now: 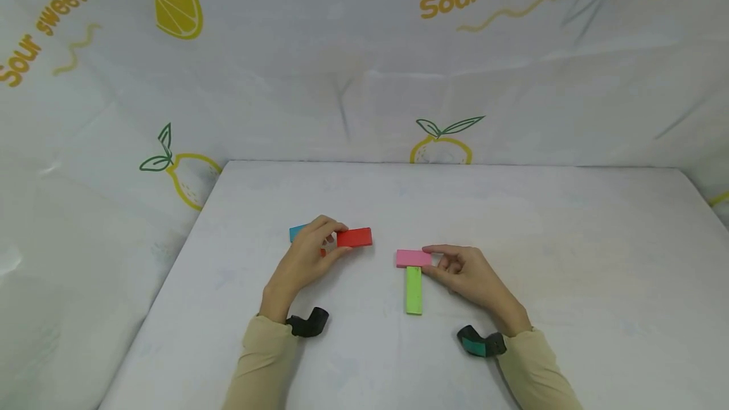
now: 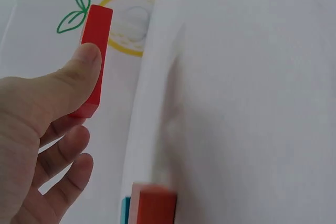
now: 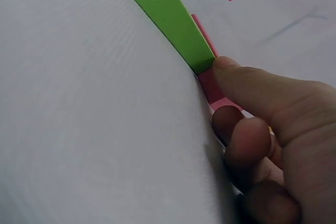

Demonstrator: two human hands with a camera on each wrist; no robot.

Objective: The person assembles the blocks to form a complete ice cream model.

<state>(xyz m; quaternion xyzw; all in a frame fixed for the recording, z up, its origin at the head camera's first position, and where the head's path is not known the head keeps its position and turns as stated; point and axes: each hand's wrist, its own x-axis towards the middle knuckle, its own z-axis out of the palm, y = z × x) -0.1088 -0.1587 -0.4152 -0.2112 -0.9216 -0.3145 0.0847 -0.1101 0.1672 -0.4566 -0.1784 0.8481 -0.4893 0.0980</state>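
A red block (image 1: pixel 354 237) is pinched between the thumb and fingers of my left hand (image 1: pixel 307 252); the left wrist view shows the thumb flat on its side (image 2: pixel 97 85). Behind that hand, a blue block (image 1: pixel 296 231) and an orange-red block (image 2: pixel 156 205) are partly hidden. My right hand (image 1: pixel 469 274) pinches the right end of a pink block (image 1: pixel 411 258), which lies crosswise at the far end of a green block (image 1: pixel 414 291). Together these two form a T on the table. In the right wrist view, the thumb is at the corner where green and pink meet.
The white table (image 1: pixel 512 207) has its far edge against a white sheet (image 1: pixel 319 100) printed with lemons and lettering. Black wrist-worn devices sit by the left cuff (image 1: pixel 309 323) and the right cuff (image 1: pixel 481 342).
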